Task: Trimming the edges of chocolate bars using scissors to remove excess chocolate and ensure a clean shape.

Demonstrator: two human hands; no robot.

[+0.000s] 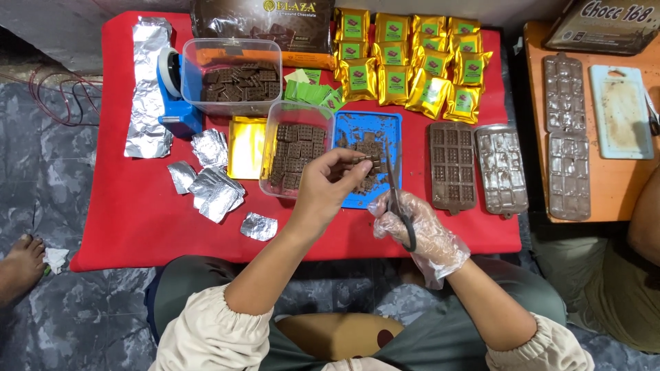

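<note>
My left hand [328,187] is bare and pinches a small brown chocolate piece [364,162] over the blue tray [393,125]. In a clear plastic glove, my right hand [412,227] grips scissors [397,199] whose blades point up toward the chocolate piece. The blue tray holds chocolate pieces and crumbs. A clear tub [275,178] of chocolate squares sits just left of my left hand.
On the red cloth [130,220] lie foil sheets [214,192], a gold wrapper [246,148], a second tub of chocolate [232,49], gold packets [412,69] and chocolate moulds [451,165]. A wooden board [622,185] at right carries more moulds. Another person's foot [19,264] is at left.
</note>
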